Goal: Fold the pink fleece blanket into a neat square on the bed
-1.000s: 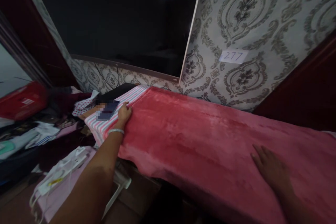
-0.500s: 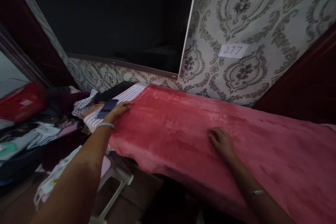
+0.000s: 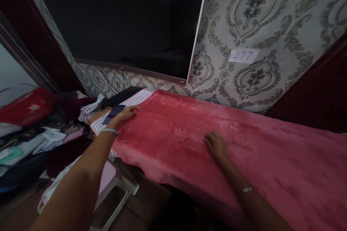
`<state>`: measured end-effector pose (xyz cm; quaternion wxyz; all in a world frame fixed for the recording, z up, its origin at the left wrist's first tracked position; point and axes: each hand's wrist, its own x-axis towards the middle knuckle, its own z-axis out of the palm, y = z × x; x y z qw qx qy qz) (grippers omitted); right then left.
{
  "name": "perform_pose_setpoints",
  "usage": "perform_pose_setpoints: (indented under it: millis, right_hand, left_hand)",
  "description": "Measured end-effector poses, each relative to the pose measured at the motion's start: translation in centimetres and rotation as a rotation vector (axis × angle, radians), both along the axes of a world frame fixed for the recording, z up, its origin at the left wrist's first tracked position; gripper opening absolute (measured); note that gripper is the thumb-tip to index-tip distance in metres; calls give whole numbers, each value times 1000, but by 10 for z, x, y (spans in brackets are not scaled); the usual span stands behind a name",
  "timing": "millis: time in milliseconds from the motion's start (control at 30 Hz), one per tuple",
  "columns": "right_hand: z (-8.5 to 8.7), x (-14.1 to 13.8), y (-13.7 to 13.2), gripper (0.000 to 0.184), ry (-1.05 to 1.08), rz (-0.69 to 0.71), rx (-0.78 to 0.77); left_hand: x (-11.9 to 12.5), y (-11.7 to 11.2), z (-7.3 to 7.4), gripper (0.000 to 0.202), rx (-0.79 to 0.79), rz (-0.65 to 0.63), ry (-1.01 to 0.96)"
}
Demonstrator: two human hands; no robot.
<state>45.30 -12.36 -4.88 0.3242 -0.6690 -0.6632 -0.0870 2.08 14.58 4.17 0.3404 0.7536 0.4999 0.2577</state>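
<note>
A plush red-pink blanket is spread over a long surface along the wall, its front edge hanging down. On its left end rests my left hand, fingers stretched out and slightly apart, near the border with a striped cloth. A dark, flat, phone-like object lies just left of that hand, on the striped cloth. My right hand lies on the middle of the blanket with its fingers loosely bent and touching the pile. Neither hand grips anything that I can see.
A large dark television screen hangs on the patterned wall. Right of it is a paper label reading 277. A plastic stool stands below the left end. Piled clothes and a red bag are at the left.
My right hand has slid left across the blanket. My left hand stays at the blanket's left end. The camera view has shifted slightly.
</note>
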Motion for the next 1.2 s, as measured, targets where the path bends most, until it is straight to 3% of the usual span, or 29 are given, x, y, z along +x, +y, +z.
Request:
perform_pose_setpoints:
  millis: [433,767,933,1200]
  right_hand:
    - [-5,-4,3,35,-16,-59,241]
    - [16,-8,-2,30,-46,-140,495]
    - [27,-7,-9,28,-106,-116,509]
    - [46,-9,-16,34,-137,-153,428]
  left_hand:
    - [2,-6,24,23,270,13,89]
    - [3,-33,42,17,548,113,89]
    - [-1,-48,47,20,691,176,112]
    - [-16,-60,68,31,726,157,170]
